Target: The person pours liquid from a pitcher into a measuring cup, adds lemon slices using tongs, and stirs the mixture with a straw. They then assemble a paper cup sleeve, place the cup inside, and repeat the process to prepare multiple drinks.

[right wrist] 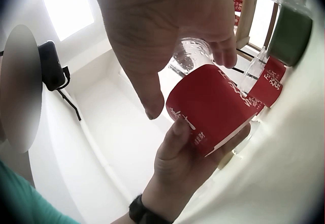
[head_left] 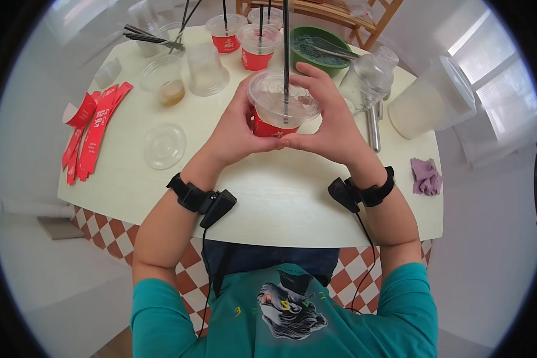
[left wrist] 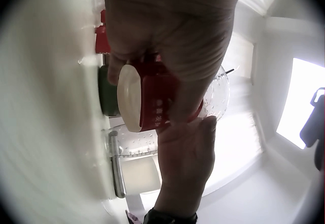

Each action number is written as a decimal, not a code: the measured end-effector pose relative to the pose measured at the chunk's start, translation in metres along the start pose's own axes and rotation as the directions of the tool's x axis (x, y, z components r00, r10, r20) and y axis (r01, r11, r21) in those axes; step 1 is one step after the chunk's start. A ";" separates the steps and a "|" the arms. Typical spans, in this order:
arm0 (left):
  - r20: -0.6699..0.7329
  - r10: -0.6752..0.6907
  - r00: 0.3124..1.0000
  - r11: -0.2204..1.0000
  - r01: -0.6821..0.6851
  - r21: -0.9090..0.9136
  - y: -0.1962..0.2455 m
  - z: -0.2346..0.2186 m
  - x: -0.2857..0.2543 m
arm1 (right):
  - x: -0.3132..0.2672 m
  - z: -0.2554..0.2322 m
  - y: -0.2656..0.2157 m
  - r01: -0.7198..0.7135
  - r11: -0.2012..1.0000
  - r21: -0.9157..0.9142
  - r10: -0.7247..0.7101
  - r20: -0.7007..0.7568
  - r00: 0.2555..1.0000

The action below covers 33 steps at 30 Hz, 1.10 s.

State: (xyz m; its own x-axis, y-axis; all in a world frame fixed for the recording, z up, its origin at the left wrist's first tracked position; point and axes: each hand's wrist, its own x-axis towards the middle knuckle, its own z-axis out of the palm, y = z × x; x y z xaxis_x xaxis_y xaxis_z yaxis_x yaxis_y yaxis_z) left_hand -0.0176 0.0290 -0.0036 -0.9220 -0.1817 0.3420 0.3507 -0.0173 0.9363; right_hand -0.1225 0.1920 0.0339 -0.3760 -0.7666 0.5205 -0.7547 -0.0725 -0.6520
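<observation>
My left hand (head_left: 235, 128) grips a plastic cup wrapped in a red paper sleeve (right wrist: 210, 104), its thumb lying along the sleeve's near side. The cup is held up over the table, tilted, so its pale bottom (left wrist: 130, 97) shows in the left wrist view. A clear domed lid (head_left: 265, 104) covers it, and a black straw (head_left: 286, 42) stands up through the lid. On the cup's other side is my right hand (head_left: 335, 122), thumb and fingers spread apart around it. In the right wrist view that hand's thumb (right wrist: 147, 94) stands off from the sleeve.
Similar red-sleeved cups (head_left: 225, 43) with straws stand at the back beside a green bowl (head_left: 307, 36). Flat red sleeves (head_left: 98, 134) lie left, near a loose lid (head_left: 165, 147) and stacked clear cups (head_left: 207, 68). Rightward are a clear jar (head_left: 364, 77), a large container (head_left: 420, 104) and a purple cloth (head_left: 425, 176).
</observation>
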 end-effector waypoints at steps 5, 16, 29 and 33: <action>0.020 0.013 1.000 0.998 -0.011 -0.063 -0.002 -0.005 0.001 | -0.001 -0.002 -0.006 0.067 0.979 -0.194 -0.065 0.018 0.998; 0.022 -0.102 0.995 0.990 0.104 -0.098 -0.011 -0.007 0.002 | -0.005 0.015 -0.008 0.148 0.895 -0.421 -0.152 0.025 0.988; -0.112 -0.198 0.974 0.752 0.224 0.620 0.039 -0.045 0.006 | -0.006 0.016 -0.004 0.145 0.835 -0.531 -0.134 0.060 0.989; -0.120 0.217 0.969 0.253 0.062 0.965 0.039 -0.078 0.036 | -0.005 0.017 -0.008 0.183 0.809 -0.559 -0.170 0.075 0.983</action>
State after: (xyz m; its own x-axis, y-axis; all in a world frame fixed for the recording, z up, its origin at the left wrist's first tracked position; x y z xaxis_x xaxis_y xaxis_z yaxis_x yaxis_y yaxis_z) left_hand -0.0237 -0.0553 0.0392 -0.7975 -0.2974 0.5250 -0.1273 0.9334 0.3354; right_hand -0.1053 0.1859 0.0271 -0.2009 -0.7890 0.5806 -0.9796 0.1578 -0.1245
